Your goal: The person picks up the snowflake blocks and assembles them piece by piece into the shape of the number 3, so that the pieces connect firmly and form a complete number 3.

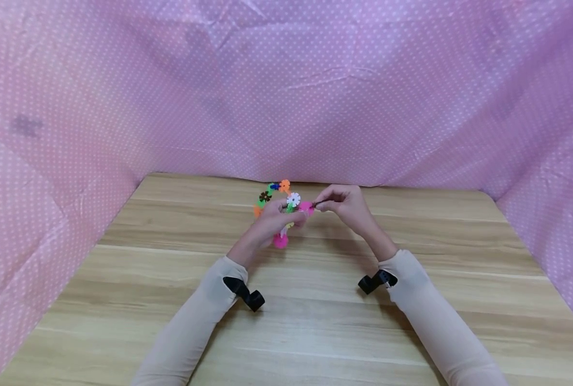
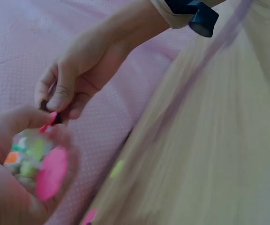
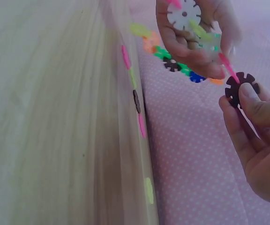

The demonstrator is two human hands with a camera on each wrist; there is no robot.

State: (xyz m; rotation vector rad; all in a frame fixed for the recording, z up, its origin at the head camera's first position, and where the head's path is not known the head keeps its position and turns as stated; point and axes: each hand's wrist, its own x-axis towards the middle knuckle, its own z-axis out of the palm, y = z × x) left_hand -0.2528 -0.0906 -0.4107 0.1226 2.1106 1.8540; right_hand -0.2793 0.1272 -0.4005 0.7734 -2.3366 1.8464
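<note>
Over the counter [image 1: 315,327], a chain [image 1: 265,197] on both sides of the left hand [image 1: 269,222].
That hand pinches a pink disc [image 1: 307,206]; just right, touching it crosswise, is a brown disc [image 3: 232,90] pinched by the right hand [image 1: 349,208].

Pink dotted cloth [image 1: 286,107] around a pale wooden table [image 1: 310,343]

In the head view, the cloth hangs like a wall from 9 o'clock through 12 to 3 o'clock. It is covered with small white dots, and it has folds and creases, clearly visible at 12 o'clock. A greyish smudge [image 1: 26,126] is on it, slightly above 9 o'clock. Between 9 and 10 o'clock the cloth looks paler and warmer in the light; towards 1 and 2 o'clock it looks more violet. The table spreads towards 6 o'clock, with streaked grain and rounded far corners at about 9 and 3 o'clock.
</note>
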